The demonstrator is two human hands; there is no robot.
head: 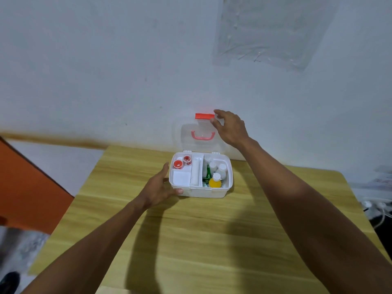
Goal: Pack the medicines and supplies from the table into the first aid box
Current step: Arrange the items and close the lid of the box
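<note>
The white first aid box stands open at the far middle of the wooden table. Its clear lid is raised against the wall, with a red latch on top and a red handle. Inside, a tray holds two red tape rolls and a white gauze roll; beside it stand white bottles, a yellow bottle and a green packet. My left hand rests against the box's left front corner. My right hand grips the lid's top right edge by the latch.
A white wall rises right behind the box, with a clear plastic sheet stuck to it. An orange panel stands at the left of the table. White cables lie past the table's right edge.
</note>
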